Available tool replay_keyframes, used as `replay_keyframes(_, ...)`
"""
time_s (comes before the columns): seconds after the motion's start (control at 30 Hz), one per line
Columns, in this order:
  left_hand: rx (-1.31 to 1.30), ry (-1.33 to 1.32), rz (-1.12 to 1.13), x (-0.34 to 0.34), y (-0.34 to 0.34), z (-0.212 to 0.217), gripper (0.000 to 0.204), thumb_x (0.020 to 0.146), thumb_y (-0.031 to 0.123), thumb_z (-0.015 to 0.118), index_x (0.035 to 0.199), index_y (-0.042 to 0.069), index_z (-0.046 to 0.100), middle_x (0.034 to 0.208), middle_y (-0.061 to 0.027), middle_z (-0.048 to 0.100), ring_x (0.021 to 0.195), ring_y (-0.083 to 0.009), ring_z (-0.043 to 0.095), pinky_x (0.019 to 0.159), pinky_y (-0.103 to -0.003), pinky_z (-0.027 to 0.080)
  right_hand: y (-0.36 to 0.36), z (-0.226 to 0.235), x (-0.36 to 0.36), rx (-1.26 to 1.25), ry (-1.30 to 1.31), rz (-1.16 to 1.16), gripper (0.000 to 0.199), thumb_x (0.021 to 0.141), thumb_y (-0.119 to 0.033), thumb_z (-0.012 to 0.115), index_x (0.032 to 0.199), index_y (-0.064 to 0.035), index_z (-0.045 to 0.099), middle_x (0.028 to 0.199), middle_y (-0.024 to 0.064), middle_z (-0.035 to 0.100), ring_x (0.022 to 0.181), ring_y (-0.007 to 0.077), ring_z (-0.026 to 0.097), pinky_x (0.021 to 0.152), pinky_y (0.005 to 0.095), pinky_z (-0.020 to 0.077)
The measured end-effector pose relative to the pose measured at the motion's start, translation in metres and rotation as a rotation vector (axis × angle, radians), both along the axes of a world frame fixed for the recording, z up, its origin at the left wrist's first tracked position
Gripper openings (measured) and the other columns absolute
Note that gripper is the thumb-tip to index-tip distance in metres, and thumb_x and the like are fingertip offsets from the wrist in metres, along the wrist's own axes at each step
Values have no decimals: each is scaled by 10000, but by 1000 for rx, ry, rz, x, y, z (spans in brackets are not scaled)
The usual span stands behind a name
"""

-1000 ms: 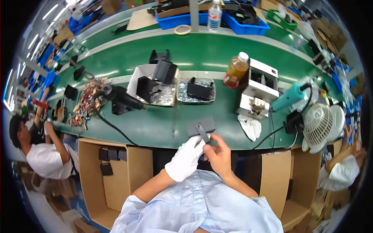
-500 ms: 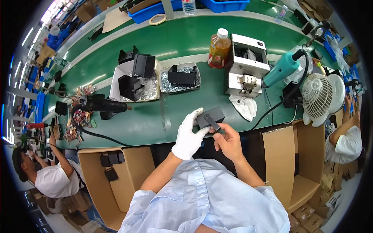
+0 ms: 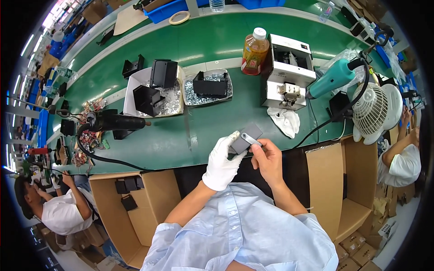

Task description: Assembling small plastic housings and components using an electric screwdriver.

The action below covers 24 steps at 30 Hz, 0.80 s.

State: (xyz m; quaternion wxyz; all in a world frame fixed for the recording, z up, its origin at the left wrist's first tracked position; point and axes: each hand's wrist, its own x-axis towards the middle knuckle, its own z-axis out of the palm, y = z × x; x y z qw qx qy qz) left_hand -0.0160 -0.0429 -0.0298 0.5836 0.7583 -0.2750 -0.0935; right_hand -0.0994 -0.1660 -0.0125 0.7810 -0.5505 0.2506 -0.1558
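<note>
- Presently, the left hand (image 3: 222,163), in a white glove, holds a small dark grey flat part (image 3: 246,138) just off the near edge of the green workbench (image 3: 212,40), over the person's lap; its fingers are curled around the part's lower left side.
- The right hand (image 3: 267,159), bare, is closed in a pinch on a slim silver tool (image 3: 250,138) whose tip lies on the top face of the part; thumb and forefinger are drawn together on the tool.
- Both hands meet at the part, touching it from opposite sides.
- A white rag (image 3: 283,120) lies on the workbench near its near edge, to the right of the hands.
- A white box-shaped machine (image 3: 288,71) stands behind the rag, with an amber drink bottle (image 3: 254,51) just beside it on the left.
- A teal power tool (image 3: 333,77) rests at the right end of the workbench, next to a small white fan (image 3: 374,111).
- Two trays of small metal pieces (image 3: 181,90) sit mid-bench, each carrying black block-shaped parts.
- A black handheld tool (image 3: 118,122) with a cable lies toward the left end.
- Open cardboard boxes (image 3: 135,198) stand below the near edge on either side of the person.
- Other people work at the far left and far right.
</note>
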Motion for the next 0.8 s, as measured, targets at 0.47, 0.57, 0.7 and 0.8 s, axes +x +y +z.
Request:
replay_keyframes(0.47, -122, 431, -40, 4, -6, -5, 601, 743, -63, 701, 1259, 22, 405, 1260, -147, 499, 1129, -249, 542, 962, -320, 443, -155, 69, 53, -593, -204, -443, 589, 837, -87, 692, 1345, 29, 417, 1039, 110, 601, 883, 188, 585, 793, 291, 475)
replay_keyframes(0.57, -179, 406, 25, 5, -1, 4, 600, 755, -62, 700, 1267, 23, 398, 1263, -149, 501, 1125, -247, 548, 962, -318, 445, -145, 64, 50, -570, -302, -415, 488, 841, -60, 674, 1274, 28, 468, 920, 80, 606, 763, 157, 575, 703, 255, 470)
replay_keyframes(0.7, -180, 382, 66, 7, -1, 5, 599, 768, -60, 700, 1275, 25, 391, 1268, -152, 505, 1119, -248, 558, 960, -317, 450, -129, 61, 57, -544, -417, -410, 368, 851, -22, 636, 1195, 21, 512, 791, 47, 594, 626, 123, 547, 608, 227, 461)
replay_keyframes(0.8, -54, 353, 12, 14, -8, -3, 599, 771, -53, 704, 1276, 28, 391, 1276, -153, 510, 1113, -259, 572, 953, -319, 457, -122, 64, 79, -560, -515, -455, 314, 872, 12, 575, 1174, 3, 491, 759, 39, 547, 573, 118, 496, 595, 251, 453)
